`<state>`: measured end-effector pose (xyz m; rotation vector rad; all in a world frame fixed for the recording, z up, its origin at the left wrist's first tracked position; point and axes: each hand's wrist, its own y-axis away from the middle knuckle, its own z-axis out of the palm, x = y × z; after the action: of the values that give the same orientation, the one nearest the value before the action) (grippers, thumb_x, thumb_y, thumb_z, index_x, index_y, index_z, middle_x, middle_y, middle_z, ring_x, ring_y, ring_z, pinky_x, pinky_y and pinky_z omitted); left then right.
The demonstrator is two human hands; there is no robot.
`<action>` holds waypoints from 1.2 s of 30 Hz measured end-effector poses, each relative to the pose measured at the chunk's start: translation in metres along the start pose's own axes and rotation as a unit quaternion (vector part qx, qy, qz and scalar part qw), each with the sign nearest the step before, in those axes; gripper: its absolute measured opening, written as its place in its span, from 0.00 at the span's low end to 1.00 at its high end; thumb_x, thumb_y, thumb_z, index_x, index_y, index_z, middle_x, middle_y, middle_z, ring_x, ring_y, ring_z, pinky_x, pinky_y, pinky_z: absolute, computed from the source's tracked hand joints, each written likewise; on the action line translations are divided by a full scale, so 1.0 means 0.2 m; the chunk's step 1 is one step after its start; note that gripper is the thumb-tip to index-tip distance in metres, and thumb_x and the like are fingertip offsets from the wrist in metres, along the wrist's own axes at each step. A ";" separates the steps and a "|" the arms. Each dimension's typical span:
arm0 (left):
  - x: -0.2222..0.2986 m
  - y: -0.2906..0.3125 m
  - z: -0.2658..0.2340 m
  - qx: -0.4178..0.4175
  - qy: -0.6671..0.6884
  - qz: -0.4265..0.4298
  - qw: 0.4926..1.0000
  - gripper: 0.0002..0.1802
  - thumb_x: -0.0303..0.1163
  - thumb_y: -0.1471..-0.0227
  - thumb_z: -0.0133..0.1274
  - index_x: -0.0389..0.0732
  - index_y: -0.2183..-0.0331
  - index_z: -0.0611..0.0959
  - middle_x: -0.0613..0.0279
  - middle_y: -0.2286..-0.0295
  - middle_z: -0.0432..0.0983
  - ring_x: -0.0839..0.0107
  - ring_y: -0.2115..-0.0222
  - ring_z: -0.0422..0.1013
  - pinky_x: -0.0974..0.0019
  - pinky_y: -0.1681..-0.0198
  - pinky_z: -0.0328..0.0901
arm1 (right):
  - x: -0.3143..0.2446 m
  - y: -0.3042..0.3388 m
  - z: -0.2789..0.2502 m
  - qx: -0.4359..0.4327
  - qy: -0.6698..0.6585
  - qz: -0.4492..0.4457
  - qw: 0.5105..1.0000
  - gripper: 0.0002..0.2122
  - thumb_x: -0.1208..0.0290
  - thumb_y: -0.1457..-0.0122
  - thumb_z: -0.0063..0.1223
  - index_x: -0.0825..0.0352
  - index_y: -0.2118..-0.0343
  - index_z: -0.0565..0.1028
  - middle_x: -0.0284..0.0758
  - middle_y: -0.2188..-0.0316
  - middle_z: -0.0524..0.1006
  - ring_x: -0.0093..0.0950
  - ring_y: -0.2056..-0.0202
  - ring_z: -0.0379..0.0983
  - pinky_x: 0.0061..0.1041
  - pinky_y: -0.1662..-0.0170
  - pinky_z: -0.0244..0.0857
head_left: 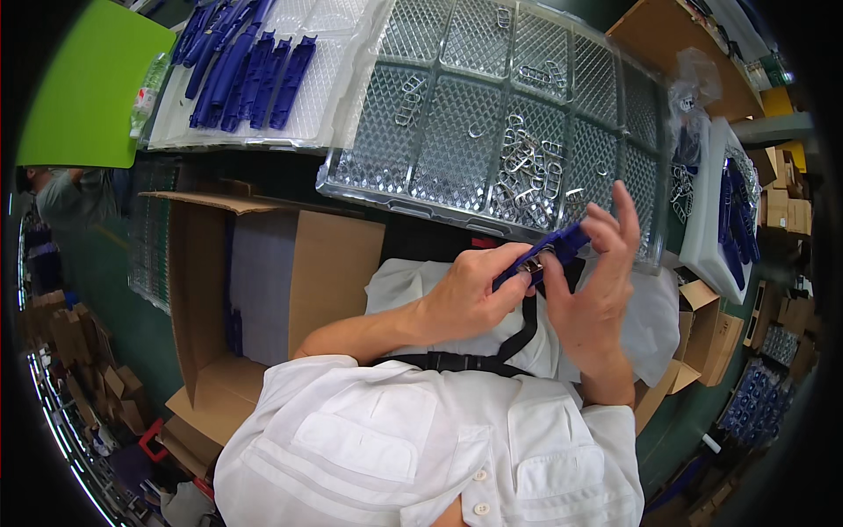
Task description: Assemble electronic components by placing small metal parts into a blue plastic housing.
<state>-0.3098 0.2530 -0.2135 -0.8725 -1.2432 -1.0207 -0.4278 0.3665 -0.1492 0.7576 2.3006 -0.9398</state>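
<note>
Tray (448,167) holds metal loops (552,178) (loose); left hand (464,297) pinches blue piece (567,242), right hand (597,303), fingers spread, apparently touches it

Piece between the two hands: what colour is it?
The piece is deep blue, seen best in the head view.

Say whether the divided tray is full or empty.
Neither: the tray is partly filled. Metal pieces lie scattered, with one dense cluster, leaving much of it bare.

I see a blue plastic piece (566,242) mid-frame, white shirt (351,439) below, diamond-patterned tray (452,145) above, lime-green panel (88,88) upper left.
</note>
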 end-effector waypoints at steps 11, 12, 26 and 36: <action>-0.09 -0.07 0.00 0.028 -0.095 0.022 0.995 0.09 0.28 0.34 0.53 0.33 0.59 0.84 0.62 0.78 0.81 0.79 0.80 0.76 0.71 0.77 0.72 | 0.16 0.01 -0.01 -0.143 -0.049 0.081 0.985 0.14 0.80 0.45 0.65 0.69 0.58 0.73 0.39 0.63 0.80 0.36 0.66 0.80 0.32 0.62 0.73; -0.11 -0.08 0.00 0.035 -0.110 0.026 0.993 0.08 0.28 0.35 0.54 0.32 0.60 0.84 0.62 0.79 0.81 0.81 0.80 0.75 0.71 0.78 0.71 | 0.16 0.01 0.00 -0.156 -0.031 0.117 0.980 0.13 0.81 0.45 0.64 0.68 0.58 0.74 0.38 0.64 0.80 0.33 0.67 0.80 0.31 0.63 0.73; 0.24 -0.03 -0.17 -0.063 -0.231 0.213 0.947 0.31 0.29 0.50 0.72 0.30 0.46 0.81 0.48 0.59 0.81 0.55 0.60 0.80 0.60 0.58 0.76 | 0.27 0.08 -0.17 0.007 -0.187 -0.079 0.979 0.15 0.83 0.53 0.69 0.68 0.63 0.75 0.48 0.59 0.81 0.37 0.59 0.79 0.32 0.56 0.73; 0.28 -0.20 -0.20 -0.059 -0.292 0.230 0.927 0.34 0.27 0.55 0.74 0.32 0.46 0.82 0.50 0.58 0.81 0.57 0.61 0.80 0.61 0.60 0.76 | 0.40 0.00 -0.18 0.011 -0.172 -0.013 0.985 0.18 0.92 0.54 0.61 0.70 0.59 0.77 0.47 0.56 0.80 0.36 0.57 0.79 0.31 0.51 0.74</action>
<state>-0.3339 0.1947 -0.1637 -1.5530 -1.3725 -0.4642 -0.4928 0.4168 -0.1795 0.5270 2.0044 -1.0203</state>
